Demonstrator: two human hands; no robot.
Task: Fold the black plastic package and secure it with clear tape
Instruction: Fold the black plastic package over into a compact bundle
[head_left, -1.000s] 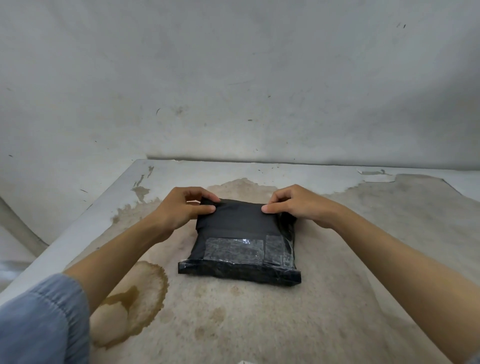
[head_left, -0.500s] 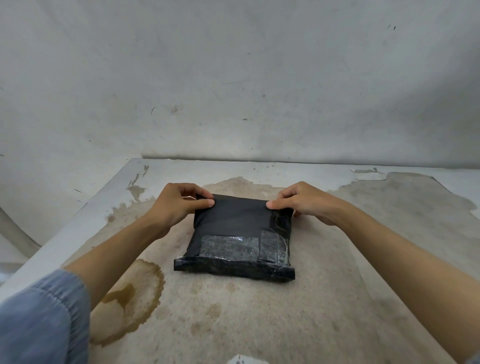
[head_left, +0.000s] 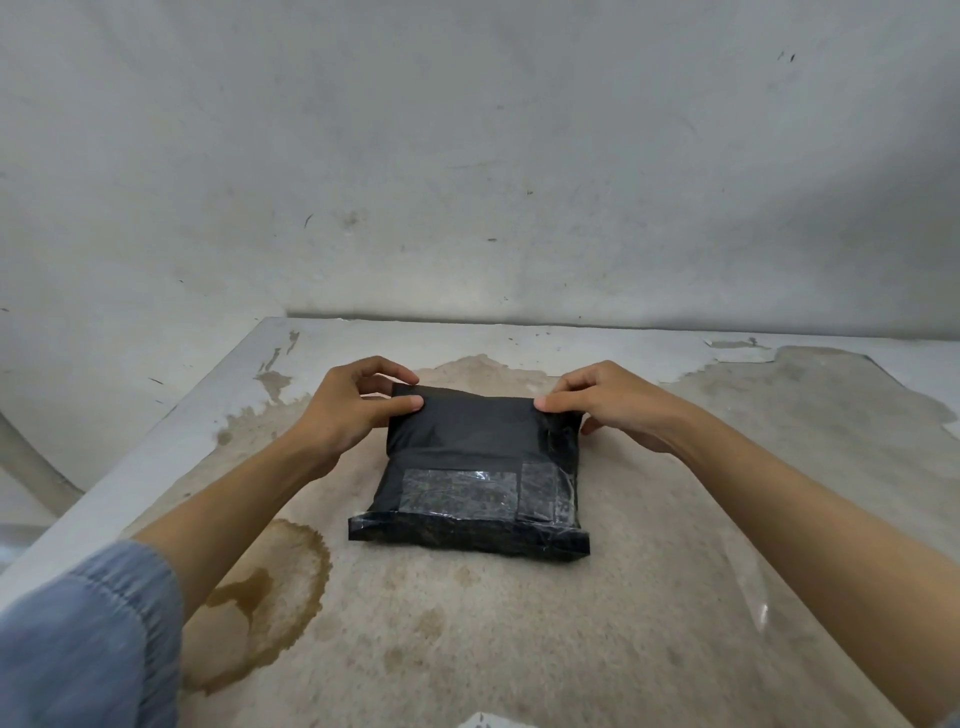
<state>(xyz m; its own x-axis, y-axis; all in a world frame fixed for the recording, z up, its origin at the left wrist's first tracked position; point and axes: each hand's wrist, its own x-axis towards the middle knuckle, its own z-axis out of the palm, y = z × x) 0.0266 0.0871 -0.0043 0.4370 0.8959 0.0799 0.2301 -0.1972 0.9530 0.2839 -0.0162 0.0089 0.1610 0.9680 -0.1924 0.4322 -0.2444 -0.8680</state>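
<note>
A black plastic package (head_left: 467, 447) lies on the stained table (head_left: 675, 597), folded into a squarish bundle. Clear tape (head_left: 462, 491) shines across its near half and along the front edge. My left hand (head_left: 348, 410) pinches the far left corner of the package between thumb and fingers. The far right corner is pinched in the same way by my right hand (head_left: 613, 405). Both hands hold the far fold slightly raised. No tape roll is in view.
A grey wall (head_left: 467, 182) rises right behind the table's far edge. The table's left edge (head_left: 156, 441) runs diagonally, with a drop beyond it. A brown ring stain (head_left: 260, 603) marks the near left. A small white object (head_left: 485, 721) peeks in at the bottom edge.
Both hands have kept their grip on the far corners. The far fold has been drawn slightly tighter, and the view has shifted a little.
</note>
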